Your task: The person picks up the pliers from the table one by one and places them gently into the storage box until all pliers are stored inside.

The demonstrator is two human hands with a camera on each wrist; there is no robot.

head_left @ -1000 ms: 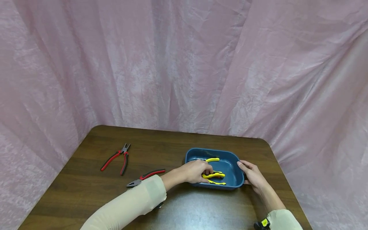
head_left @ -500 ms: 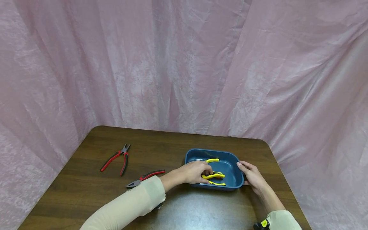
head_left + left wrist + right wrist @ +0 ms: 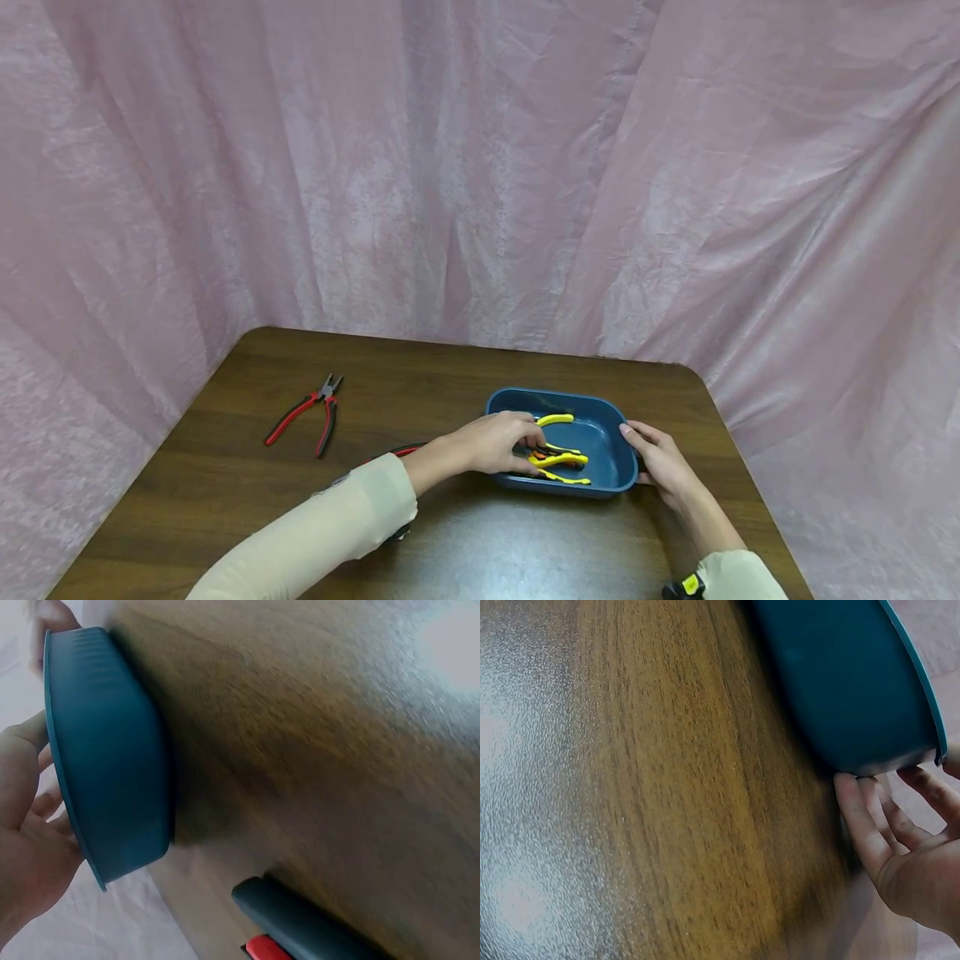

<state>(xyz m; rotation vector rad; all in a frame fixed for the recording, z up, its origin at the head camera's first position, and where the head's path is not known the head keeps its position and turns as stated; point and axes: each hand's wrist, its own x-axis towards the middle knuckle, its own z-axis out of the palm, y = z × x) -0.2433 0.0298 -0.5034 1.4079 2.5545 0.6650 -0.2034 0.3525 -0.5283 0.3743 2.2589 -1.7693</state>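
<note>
A blue tray (image 3: pixel 592 402) sits right of the table's middle. Inside it lie yellow-handled pliers (image 3: pixel 561 459) and further yellow handles (image 3: pixel 557 418); their heads are hidden by my left hand. My left hand (image 3: pixel 491 442) reaches over the tray's left end, thumb and fingers parted beside the handles, with nothing seen gripped. At the opposite end my right hand (image 3: pixel 658 460) holds the tray, thumb at the rim and fingers against the outer wall, as the right wrist view also shows.
Pliers with red-and-black handles (image 3: pixel 327 421) lie spread at the table's left. A second red-and-black pair (image 3: pixel 408 449) is mostly covered by my left sleeve; its handle end (image 3: pixel 300 919) shows in the left wrist view. A pink curtain (image 3: pixel 465 167) hangs behind the table.
My left hand has loosened from the yellow-handled pliers and shifted slightly left, its sleeve now covering more of the nearer red-and-black pliers. My right hand keeps its hold on the tray.
</note>
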